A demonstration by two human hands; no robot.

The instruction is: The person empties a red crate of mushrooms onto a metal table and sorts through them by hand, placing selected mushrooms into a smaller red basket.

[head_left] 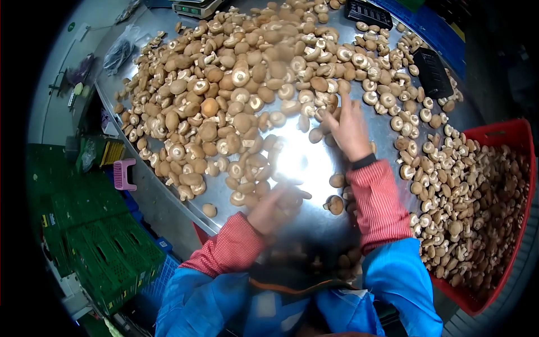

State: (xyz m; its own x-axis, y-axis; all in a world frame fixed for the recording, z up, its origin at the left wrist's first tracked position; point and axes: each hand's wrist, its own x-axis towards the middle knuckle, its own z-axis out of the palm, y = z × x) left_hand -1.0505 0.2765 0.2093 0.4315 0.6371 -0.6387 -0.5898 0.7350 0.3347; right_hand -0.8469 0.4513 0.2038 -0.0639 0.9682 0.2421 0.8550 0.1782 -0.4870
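Head view, only one there is: the right hand (351,130) is at the near edge of a big loose heap of shiitake mushrooms (209,132) on a metal table (224,209). Its thumb and forefinger are spread, right by a few caps; can't tell if they're touching. The left hand (270,212) is motion-blurred, closer to the body, fingers curled and, as far as I can make out, closed on a single mushroom (289,197). I'd call this picking by hand, and the next pick calls for a light pinch since those caps could bruise.

Looks-wise, tan to brown rounded caps, pale stems and undersides, mixed sizes, lying every which way. Tons more fill the red bin (526,168) right of the table. Two black trays (432,73) sit by the far edge.
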